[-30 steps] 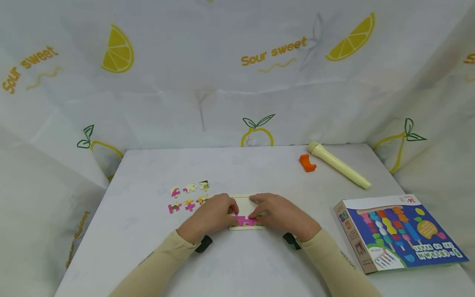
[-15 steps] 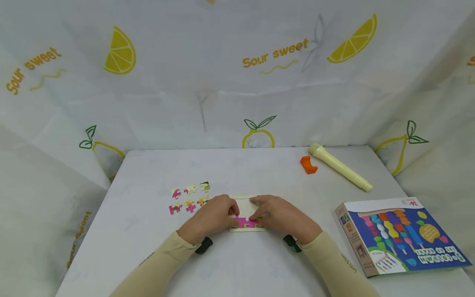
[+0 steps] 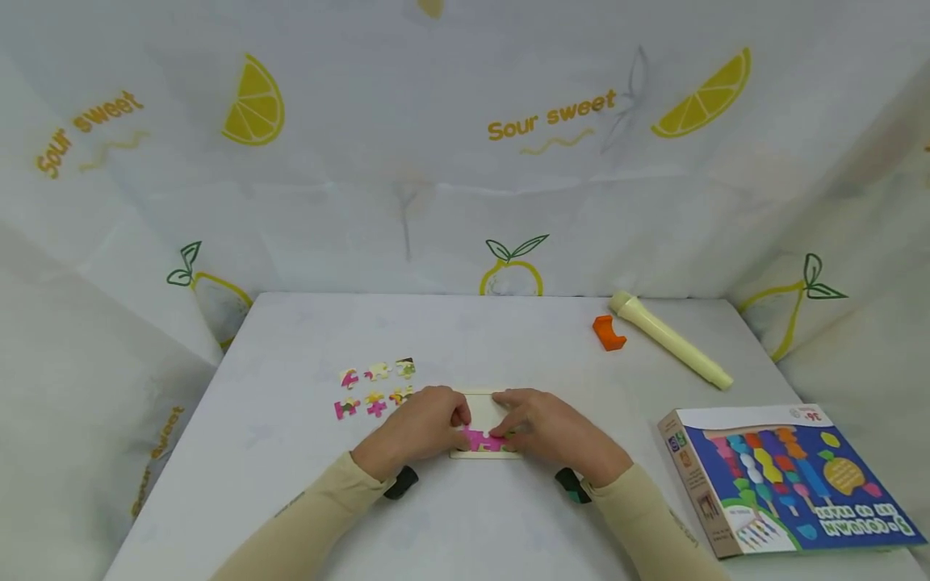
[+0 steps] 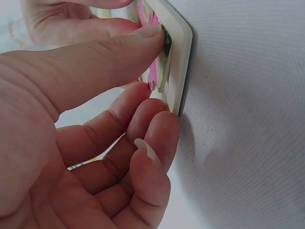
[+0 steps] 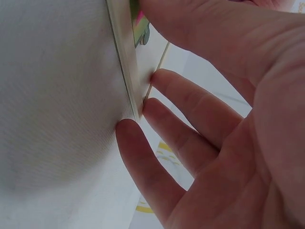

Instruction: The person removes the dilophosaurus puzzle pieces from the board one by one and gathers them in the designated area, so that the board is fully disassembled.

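A shallow pale puzzle tray (image 3: 483, 407) lies on the table between both hands. Pink puzzle pieces (image 3: 483, 440) fill its near part; the rest of its floor is bare. My left hand (image 3: 417, 428) is at the tray's left side. In the left wrist view its thumb and index finger pinch a puzzle piece (image 4: 163, 71) that sits tilted against the tray's rim. My right hand (image 3: 555, 428) is on the tray's right side, fingers extended. In the right wrist view fingertips touch the tray edge (image 5: 125, 57), while the thumb lies over the pieces, its tip hidden.
Several loose puzzle pieces (image 3: 375, 403) lie in two rows left of the tray. At the back right are an orange curved block (image 3: 609, 333) and a cream microphone-shaped stick (image 3: 672, 340). A blue game box (image 3: 795, 480) lies at the right edge. A printed curtain (image 3: 407, 161) surrounds the table.
The head view has tilted slightly, so the whole scene sits lower and a little further right. Both hands stay at the tray with hardly any visible movement.
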A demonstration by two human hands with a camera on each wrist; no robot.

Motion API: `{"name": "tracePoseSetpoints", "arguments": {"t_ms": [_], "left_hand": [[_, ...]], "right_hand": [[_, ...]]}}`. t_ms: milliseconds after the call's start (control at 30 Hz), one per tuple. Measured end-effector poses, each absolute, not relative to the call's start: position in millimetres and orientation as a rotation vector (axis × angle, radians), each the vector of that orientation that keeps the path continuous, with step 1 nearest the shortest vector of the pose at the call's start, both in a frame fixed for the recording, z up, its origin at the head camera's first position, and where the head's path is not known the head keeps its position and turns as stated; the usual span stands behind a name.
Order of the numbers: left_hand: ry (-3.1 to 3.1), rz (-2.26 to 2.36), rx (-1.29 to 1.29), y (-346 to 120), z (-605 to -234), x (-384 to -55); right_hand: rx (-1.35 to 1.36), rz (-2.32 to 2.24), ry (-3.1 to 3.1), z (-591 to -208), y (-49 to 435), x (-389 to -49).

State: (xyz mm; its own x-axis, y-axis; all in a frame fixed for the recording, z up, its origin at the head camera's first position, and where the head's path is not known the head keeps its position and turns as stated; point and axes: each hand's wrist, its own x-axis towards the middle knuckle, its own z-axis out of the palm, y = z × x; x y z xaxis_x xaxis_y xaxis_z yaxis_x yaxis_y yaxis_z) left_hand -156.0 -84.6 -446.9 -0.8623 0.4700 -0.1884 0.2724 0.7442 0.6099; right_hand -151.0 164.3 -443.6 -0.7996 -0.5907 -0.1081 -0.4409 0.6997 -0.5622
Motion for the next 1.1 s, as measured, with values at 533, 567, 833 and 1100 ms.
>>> {"name": "tracePoseSetpoints", "arguments": {"t_ms": [533,567,833,1100], "left_hand": [[2.573,0.932,0.569,-84.8,-444.3,-151.5],[2.571,0.935,0.564,-84.9,-443.8,-151.6],[2.541,0.955,0.571,-86.0,-445.2,-157.0],[2.513,1.032,0.563,-111.5,-445.0,-162.5]], "right_hand": [[-0.78,-0.744,2.625,-443.4,163.2,-150.8],[-0.784,-0.74,2.629,-443.5,163.0,-150.7],[-0.809,-0.727,2.652,-440.9,164.0,-149.7],[-0.794,-0.738,2.646,-443.9,163.5,-146.8]]}}
